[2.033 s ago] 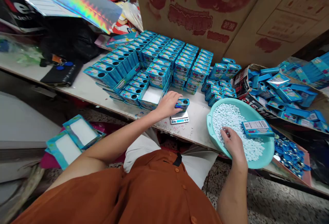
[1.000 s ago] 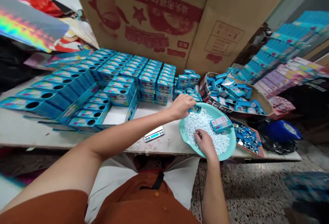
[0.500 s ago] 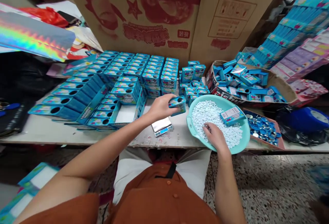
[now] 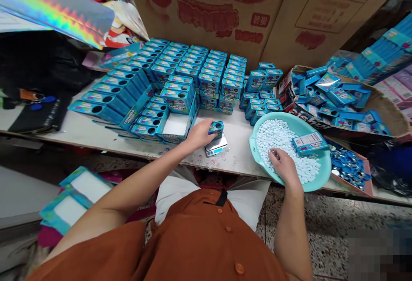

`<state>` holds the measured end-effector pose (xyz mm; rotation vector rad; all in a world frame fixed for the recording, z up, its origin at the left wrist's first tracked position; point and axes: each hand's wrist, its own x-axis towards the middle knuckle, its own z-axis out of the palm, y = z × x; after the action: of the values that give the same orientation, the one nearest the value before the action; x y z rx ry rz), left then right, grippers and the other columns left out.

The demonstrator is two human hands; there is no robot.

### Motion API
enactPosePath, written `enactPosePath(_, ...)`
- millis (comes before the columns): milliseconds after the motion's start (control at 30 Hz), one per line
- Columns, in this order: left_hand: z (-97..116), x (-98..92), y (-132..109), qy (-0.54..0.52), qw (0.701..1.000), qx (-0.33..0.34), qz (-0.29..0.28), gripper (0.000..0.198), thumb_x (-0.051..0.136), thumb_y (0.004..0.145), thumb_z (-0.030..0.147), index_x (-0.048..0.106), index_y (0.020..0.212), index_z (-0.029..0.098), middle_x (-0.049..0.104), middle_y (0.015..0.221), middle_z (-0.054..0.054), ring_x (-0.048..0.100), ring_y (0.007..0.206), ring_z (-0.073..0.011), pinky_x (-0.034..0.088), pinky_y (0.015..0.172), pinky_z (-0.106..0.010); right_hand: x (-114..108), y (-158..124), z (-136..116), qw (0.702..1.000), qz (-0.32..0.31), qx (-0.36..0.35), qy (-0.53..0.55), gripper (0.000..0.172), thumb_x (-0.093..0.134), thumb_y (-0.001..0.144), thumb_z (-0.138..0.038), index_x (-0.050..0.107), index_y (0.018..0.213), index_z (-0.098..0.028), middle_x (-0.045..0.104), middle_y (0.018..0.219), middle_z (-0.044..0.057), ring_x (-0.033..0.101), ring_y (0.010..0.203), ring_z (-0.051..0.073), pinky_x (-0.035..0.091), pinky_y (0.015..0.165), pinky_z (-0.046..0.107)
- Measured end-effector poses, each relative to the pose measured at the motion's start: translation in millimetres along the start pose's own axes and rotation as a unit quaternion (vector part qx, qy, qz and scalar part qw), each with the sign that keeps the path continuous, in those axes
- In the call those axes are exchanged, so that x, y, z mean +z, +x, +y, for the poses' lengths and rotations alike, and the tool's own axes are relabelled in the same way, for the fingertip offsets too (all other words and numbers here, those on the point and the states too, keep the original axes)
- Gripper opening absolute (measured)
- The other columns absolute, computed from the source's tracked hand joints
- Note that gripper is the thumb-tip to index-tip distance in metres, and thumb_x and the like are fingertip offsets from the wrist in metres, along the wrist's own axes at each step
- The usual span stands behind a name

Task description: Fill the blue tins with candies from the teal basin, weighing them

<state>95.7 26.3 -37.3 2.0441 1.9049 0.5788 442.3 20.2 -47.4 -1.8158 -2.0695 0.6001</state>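
Note:
My left hand [image 4: 199, 133] grips a small blue tin [image 4: 216, 128] and holds it on a little silver scale [image 4: 216, 145] near the table's front edge. My right hand [image 4: 283, 165] rests in a teal basin [image 4: 257, 154] full of small white candies [image 4: 283, 137], fingers curled among them. A blue carton [image 4: 309, 143] lies on the candies in the basin.
Stacks of blue tins [image 4: 193, 72] fill the table behind the scale, some in open display boxes [image 4: 175, 126]. A cardboard box of loose tins [image 4: 334, 96] and a tray of blue caps [image 4: 349, 167] stand at the right. Large cartons [image 4: 225, 10] wall the back.
My left hand took a tin from beside the basin and brought it down onto the scale. My right hand stayed in the candies.

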Motion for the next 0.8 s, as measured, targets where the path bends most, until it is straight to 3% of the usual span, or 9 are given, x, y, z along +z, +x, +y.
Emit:
enactPosePath(133,4.1,-6.1,-8.6,-0.012,0.996,0.057,0.070,0.058,0.066,0.079,0.040,0.044,0.129,0.018,0.057,0.127,-0.012,0.051,0.120,-0.0276,0.043,0.102,-0.043,-1.9,0.4,-1.7,1.000,-0.008,0.015,0.002,0.037,0.043,0.085,-0.045,0.064,0.100,-0.019,0.065,0.090,0.007,0.055,0.078,0.020,0.040,0.074,0.032)
enactPosePath(300,6.2,-10.9,-41.6,-0.054,0.980,0.086,0.173,0.040,0.058,0.087,0.035,0.049,0.124,0.023,0.060,0.123,-0.008,0.050,0.124,-0.0248,0.040,0.107,-0.047,-2.8,0.1,-1.9,1.000,-0.010,0.019,0.001,0.033,0.045,0.084,-0.045,0.063,0.096,-0.020,0.065,0.087,0.006,0.055,0.075,0.020,0.039,0.069,0.030)
enactPosePath(633,-9.8,13.0,-120.8,-0.106,0.956,0.009,0.275,0.017,0.055,0.088,0.026,0.057,0.105,0.025,0.067,0.101,-0.005,0.061,0.106,-0.0209,0.050,0.097,-0.044,-4.2,4.9,-0.2,0.998,0.027,0.009,-0.049,0.029,0.046,0.084,-0.043,0.062,0.089,-0.020,0.066,0.086,0.005,0.055,0.075,0.019,0.038,0.073,0.031)
enactPosePath(800,-24.6,27.6,-139.0,-0.136,0.953,-0.064,0.264,0.017,0.053,0.090,0.029,0.058,0.106,0.025,0.066,0.105,-0.006,0.060,0.107,-0.0207,0.048,0.099,-0.043,-9.2,6.2,0.7,0.996,0.027,0.042,-0.077,0.031,0.048,0.083,-0.045,0.065,0.090,-0.020,0.068,0.085,0.006,0.057,0.073,0.020,0.038,0.071,0.031)
